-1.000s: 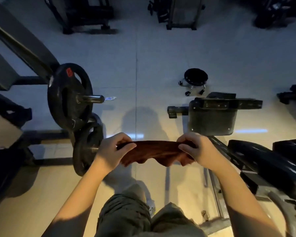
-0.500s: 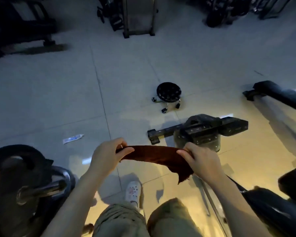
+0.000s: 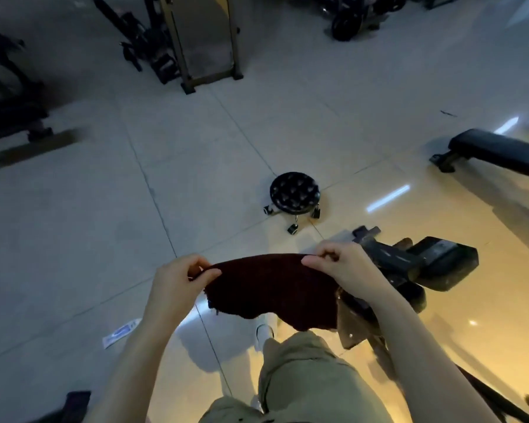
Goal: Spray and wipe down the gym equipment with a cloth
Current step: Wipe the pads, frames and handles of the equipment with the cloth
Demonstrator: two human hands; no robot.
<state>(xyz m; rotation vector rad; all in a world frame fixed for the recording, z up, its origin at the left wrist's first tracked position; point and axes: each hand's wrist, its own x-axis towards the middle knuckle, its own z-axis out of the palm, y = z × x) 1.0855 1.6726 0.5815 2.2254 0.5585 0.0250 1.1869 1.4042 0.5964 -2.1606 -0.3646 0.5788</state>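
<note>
you hold the dark red cloth (image 3: 266, 288) stretched out in front of you, above the floor (image 3: 196, 178) and your knees. your left hand (image 3: 177, 283) pinches one top corner between thumb and curled fingers, and your right hand (image 3: 342, 270) pinches the other the same way, so the cloth hangs flat and open between them, probably to spread or fold it before wiping. the nearest machine (image 3: 409, 267) sits just beyond your right hand, a small rolling stool (image 3: 293, 193) further off. no spray bottle or other container shows here.
</note>
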